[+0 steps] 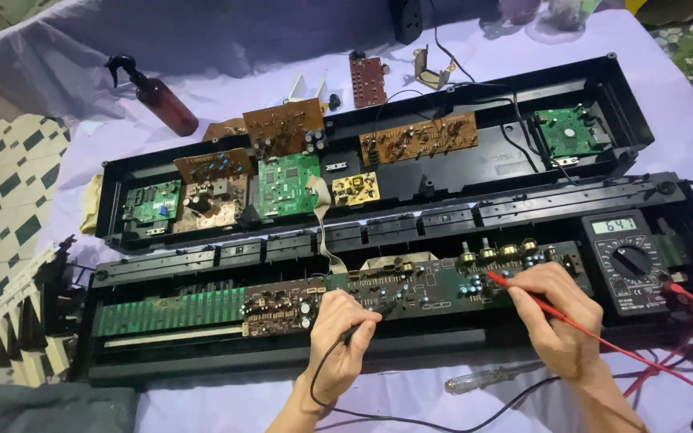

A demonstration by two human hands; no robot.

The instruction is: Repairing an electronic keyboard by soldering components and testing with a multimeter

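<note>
An opened electronic keyboard lies in two long black halves (pixel 202 377) on a lilac cloth. My left hand (pixel 340 341) grips a black test probe (pixel 360 327), its tip down on the dark circuit board (pixel 411 289) in the near half. My right hand (pixel 555 317) pinches a red test probe (pixel 523 290), whose tip touches the same board near a row of brass knobs (pixel 495 252). Red and black leads run right to a black digital multimeter (pixel 627 261) resting on the near half, its display lit.
The far half (pixel 475 164) holds several green, brown and yellow boards. A brown spray bottle (pixel 158 96) lies at the back left. A clear-handled screwdriver (pixel 491 377) sits at the front edge. Loose keys (pixel 18 321) rest at the left. A grey cloth (pixel 58 407) lies at front left.
</note>
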